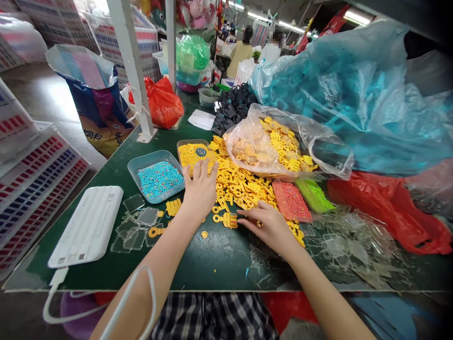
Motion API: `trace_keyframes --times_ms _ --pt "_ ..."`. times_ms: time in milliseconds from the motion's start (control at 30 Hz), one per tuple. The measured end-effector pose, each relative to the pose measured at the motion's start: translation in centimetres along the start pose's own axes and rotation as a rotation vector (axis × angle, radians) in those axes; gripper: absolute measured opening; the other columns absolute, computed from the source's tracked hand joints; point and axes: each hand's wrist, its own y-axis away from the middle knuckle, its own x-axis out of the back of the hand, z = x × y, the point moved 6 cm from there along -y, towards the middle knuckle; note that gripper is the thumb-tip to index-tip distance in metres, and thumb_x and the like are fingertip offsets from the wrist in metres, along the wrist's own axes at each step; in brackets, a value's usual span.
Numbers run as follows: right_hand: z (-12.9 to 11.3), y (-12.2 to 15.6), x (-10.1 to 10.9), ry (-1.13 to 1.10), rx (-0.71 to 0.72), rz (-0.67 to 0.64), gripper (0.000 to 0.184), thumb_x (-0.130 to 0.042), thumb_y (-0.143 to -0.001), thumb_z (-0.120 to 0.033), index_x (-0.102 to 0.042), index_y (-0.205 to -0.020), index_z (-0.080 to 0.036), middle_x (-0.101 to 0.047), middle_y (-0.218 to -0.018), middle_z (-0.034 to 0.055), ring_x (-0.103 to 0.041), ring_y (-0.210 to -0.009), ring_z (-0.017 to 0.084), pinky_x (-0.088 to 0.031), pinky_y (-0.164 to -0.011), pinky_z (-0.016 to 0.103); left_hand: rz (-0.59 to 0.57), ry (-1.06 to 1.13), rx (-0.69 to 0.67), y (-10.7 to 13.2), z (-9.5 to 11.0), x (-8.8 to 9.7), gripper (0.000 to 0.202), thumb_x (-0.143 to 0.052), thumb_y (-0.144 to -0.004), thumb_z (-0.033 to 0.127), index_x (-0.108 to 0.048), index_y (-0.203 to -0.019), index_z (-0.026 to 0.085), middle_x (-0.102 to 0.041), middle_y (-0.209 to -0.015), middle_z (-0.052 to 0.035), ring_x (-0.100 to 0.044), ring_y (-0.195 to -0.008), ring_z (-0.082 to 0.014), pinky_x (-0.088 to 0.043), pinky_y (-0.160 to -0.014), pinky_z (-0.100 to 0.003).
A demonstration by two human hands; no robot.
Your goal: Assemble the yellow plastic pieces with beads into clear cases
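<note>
Power bank (pixel 85 222) lay well left of the left hand (pixel 200 188); clear plastic pieces (pixel 146 216) and blue-bead tray (pixel 149 159) nearer it, same side. Left hand: fingers spread apart, over near edge of yellow-bead tray (pixel 194 141); contact couldn't be told. Yellow brush-shaped piece (pixel 228 219) lay on the tabletop (pixel 212 264), just left of the right hand (pixel 272 227). Right hand: fingertips at piece's edge; couldn't tell whether pinched. Pink-bead tray (pixel 295 218) sat beyond it, rightward.

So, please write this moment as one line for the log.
left hand: over yellow beads | right hand: fingertips at yellow part | nearby: blue beads, red beads, green beads
</note>
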Motion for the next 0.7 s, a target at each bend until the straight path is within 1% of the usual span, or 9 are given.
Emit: trace_keyframes --times_ms 67,133,267,333,367,433,500,600,700 --pt "1.4 0.7 1.8 0.023 -0.072 0.067 0.036 -0.048 -0.097 -0.045 -0.073 -0.102 -0.019 -0.067 -0.071 0.0060 -0.052 -0.068 0.019 -0.040 -0.059 0.030 0.036 0.013 0.006 -0.1 -0.1 0.1 0.051 -0.038 -0.089 0.010 -0.047 -0.139 0.011 -0.047 -0.144 -0.0183 -0.042 -0.131 -0.0345 -0.027 -0.108 -0.056" --pt "4.0 1.9 4.3 0.063 -0.169 0.157 0.037 -0.049 -0.095 -0.048 -0.074 -0.099 -0.021 -0.066 -0.073 0.0060 -0.054 -0.067 0.018 -0.042 -0.061 0.030 0.096 0.038 0.024 -0.3 -0.3 0.3 0.051 -0.037 -0.089 0.012 -0.045 -0.140 0.010 -0.051 -0.140 -0.0191 -0.047 -0.127 -0.0338 -0.030 -0.105 -0.055" --pt "12.2 5.4 11.0 0.239 -0.483 0.346 0.038 -0.054 -0.089 -0.054 -0.074 -0.093 -0.022 -0.065 -0.074 0.0062 -0.058 -0.067 0.020 -0.046 -0.064 0.033 0.207 0.104 0.044 -0.5 -0.5 0.9 0.051 -0.039 -0.090 0.017 -0.043 -0.140 0.009 -0.058 -0.130 -0.0202 -0.053 -0.116 -0.0348 -0.036 -0.098 -0.054" --pt "16.4 7.0 13.5 0.266 -0.609 0.278 0.036 -0.052 -0.090 -0.048 -0.073 -0.095 -0.020 -0.069 -0.080 0.0077 -0.061 -0.071 0.022 -0.049 -0.067 0.035 0.246 0.127 0.026 -0.6 -0.5 1.0 0.050 -0.040 -0.090 0.019 -0.045 -0.138 0.008 -0.058 -0.128 -0.0217 -0.052 -0.115 -0.0371 -0.035 -0.097 -0.055" --pt "18.3 7.7 14.1 0.247 -0.647 0.186 0.033 -0.049 -0.091 -0.042 -0.073 -0.097 -0.019 -0.072 -0.089 0.0091 -0.064 -0.080 0.023 -0.050 -0.074 0.036 0.267 0.136 0.011 -0.6 -0.4 1.1 0.049 -0.040 -0.090 0.020 -0.046 -0.138 0.008 -0.058 -0.127 -0.0222 -0.052 -0.115 -0.0381 -0.035 -0.097 -0.056" --pt "21.3 9.0 15.0 0.220 -0.731 0.048 0.032 -0.045 -0.090 -0.030 -0.072 -0.100 -0.016 -0.073 -0.099 0.0104 -0.066 -0.087 0.023 -0.052 -0.079 0.036 0.309 0.155 -0.025 -0.6 -0.3 1.2 0.048 -0.040 -0.091 0.023 -0.047 -0.137 0.010 -0.059 -0.125 -0.0226 -0.052 -0.115 -0.0394 -0.034 -0.097 -0.057" --pt "23.3 9.9 15.0 0.203 -0.777 -0.043 0.031 -0.046 -0.088 -0.023 -0.072 -0.100 -0.015 -0.073 -0.101 0.0098 -0.068 -0.088 0.022 -0.053 -0.079 0.033 0.348 0.180 -0.057 -0.6 -0.3 1.3 0.047 -0.042 -0.092 0.024 -0.049 -0.136 0.012 -0.060 -0.123 -0.0223 -0.052 -0.113 -0.0401 -0.033 -0.096 -0.057" --pt "24.7 10.4 13.8 0.188 -0.802 -0.157 0.030 -0.049 -0.084 -0.017 -0.073 -0.101 -0.015 -0.073 -0.105 0.0082 -0.068 -0.094 0.020 -0.052 -0.084 0.028 0.425 0.204 -0.107 -0.6 0.1 1.7 0.042 -0.045 -0.092 0.023 -0.053 -0.133 0.016 -0.063 -0.118 -0.0193 -0.055 -0.110 -0.0384 -0.034 -0.094 -0.054" --pt "25.6 10.4 12.5 0.200 -0.833 -0.260 0.029 -0.054 -0.082 -0.017 -0.073 -0.104 -0.013 -0.072 -0.110 0.0099 -0.067 -0.098 0.020 -0.050 -0.086 0.026 0.537 0.186 -0.217 -0.3 1.3 2.4 0.036 -0.049 -0.091 0.018 -0.056 -0.126 0.021 -0.067 -0.110 -0.0140 -0.059 -0.103 -0.0330 -0.037 -0.090 -0.048"
